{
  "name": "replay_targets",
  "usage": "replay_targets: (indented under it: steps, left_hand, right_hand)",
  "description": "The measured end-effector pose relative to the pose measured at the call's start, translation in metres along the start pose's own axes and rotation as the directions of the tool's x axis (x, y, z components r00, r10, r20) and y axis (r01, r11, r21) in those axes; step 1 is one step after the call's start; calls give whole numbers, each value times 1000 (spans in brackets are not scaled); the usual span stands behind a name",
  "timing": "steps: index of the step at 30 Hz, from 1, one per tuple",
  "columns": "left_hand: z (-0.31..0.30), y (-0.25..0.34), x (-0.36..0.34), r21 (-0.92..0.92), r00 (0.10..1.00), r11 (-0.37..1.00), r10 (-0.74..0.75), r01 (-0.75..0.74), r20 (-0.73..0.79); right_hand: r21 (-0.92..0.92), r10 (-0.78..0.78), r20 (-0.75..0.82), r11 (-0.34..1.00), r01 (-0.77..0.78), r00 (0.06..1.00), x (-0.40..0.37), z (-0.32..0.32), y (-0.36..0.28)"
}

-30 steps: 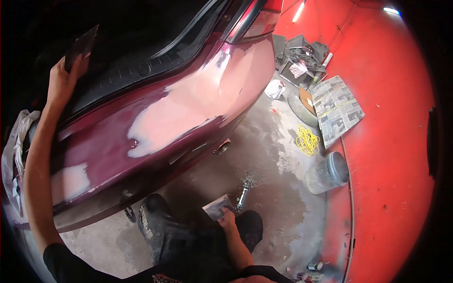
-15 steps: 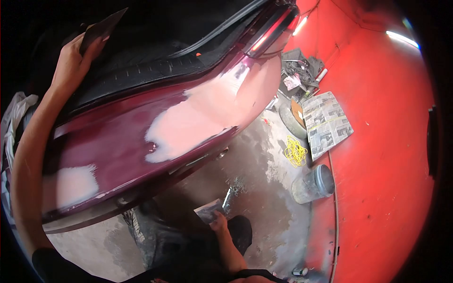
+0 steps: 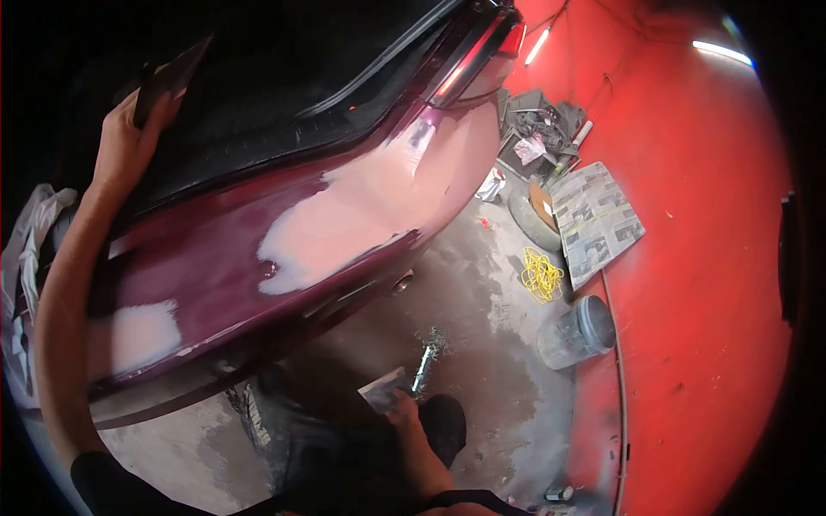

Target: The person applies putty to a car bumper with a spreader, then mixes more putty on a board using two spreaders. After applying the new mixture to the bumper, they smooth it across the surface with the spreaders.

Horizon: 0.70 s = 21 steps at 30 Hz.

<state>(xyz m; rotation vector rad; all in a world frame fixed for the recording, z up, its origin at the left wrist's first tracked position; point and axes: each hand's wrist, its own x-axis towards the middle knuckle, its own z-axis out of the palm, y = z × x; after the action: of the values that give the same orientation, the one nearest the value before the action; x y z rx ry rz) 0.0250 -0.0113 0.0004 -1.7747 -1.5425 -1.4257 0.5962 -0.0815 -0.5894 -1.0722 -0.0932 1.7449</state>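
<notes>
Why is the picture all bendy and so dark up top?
Head view: the fisheye lens curves the bumper and red wall, and blackens the corners; the boot sinks into shadow, so the left hand and its dark spreader barely show; the strip light flares white; the right hand and grey card are dim.

A grey bucket (image 3: pixel 578 334) stands on the concrete floor (image 3: pixel 490 344) by the red wall (image 3: pixel 705 258). Near it lies a yellow cord (image 3: pixel 540 275). Newspaper (image 3: pixel 595 219) rests against a tyre (image 3: pixel 523 217).
</notes>
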Motion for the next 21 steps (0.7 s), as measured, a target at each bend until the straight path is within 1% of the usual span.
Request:
replay_targets:
  steps: [2, 3, 5, 9, 11, 15, 17, 18, 21]
  left_hand:
    - [-1, 2, 1, 48, 1000, 999, -2, 2, 10]
    - [-1, 2, 1, 45, 1000, 999, 20, -20, 2]
    - [1, 1, 2, 36, 998, 998, 59, -59, -15]
    - [2, 3, 4, 72, 999, 996, 44, -44, -7]
    - [3, -6, 5, 88, 1000, 996, 21, -21, 2]
    - [1, -19, 9, 114, 994, 993, 41, -30, -97]
    - [0, -31, 11, 152, 984, 988, 48, -22, -172]
    - [0, -32, 10, 163, 975, 987, 29, 7, -221]
    - [0, -37, 9, 168, 929, 983, -10, 78, -371]
  right_hand:
    - [73, 28, -4, 997, -28, 1000, -8, 9, -3]
    - [-32, -30, -90, 999, 27, 996, -29, 32, -9]
    - [-43, -47, -75, 998, 44, 996, -20, 25, -6]
    - [-1, -130, -50, 992, 130, 990, -11, 24, -7]
    - [12, -135, -44, 991, 135, 990, -12, 24, -10]
    - [-6, -126, -72, 992, 126, 989, -20, 26, -10]
    - [-15, -113, -113, 994, 113, 987, 8, 9, -5]
    - [-22, -104, -137, 995, 102, 985, 13, 2, 1]
    - [187, -111, 4, 976, 108, 994, -14, 36, -12]
